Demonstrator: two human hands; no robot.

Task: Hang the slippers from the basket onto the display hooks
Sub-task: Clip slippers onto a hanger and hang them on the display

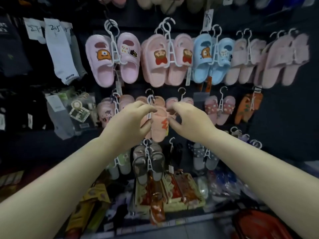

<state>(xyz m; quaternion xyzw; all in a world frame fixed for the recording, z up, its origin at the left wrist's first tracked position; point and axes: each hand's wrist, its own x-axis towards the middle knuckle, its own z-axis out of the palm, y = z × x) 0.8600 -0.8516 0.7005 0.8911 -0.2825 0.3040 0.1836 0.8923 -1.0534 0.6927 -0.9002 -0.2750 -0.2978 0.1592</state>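
A pair of peach-pink slippers (159,128) on a white plastic hanger (149,107) sits in the middle row of the dark display wall. My left hand (133,121) pinches the hanger and the left slipper. The right slipper's edge is pinched by my right hand (186,118). The hanger's top lies at a black display hook (149,92); whether it hangs on it I cannot tell. A red basket (259,225) shows at the bottom right; its contents are out of view.
Rows of hung slippers fill the wall: pink (112,59), peach (165,61), blue (212,61) and fluffy pink pairs (269,62) above, grey pairs (148,163) below. Socks (60,54) hang at left. Packaged goods (165,192) lie on the shelf below.
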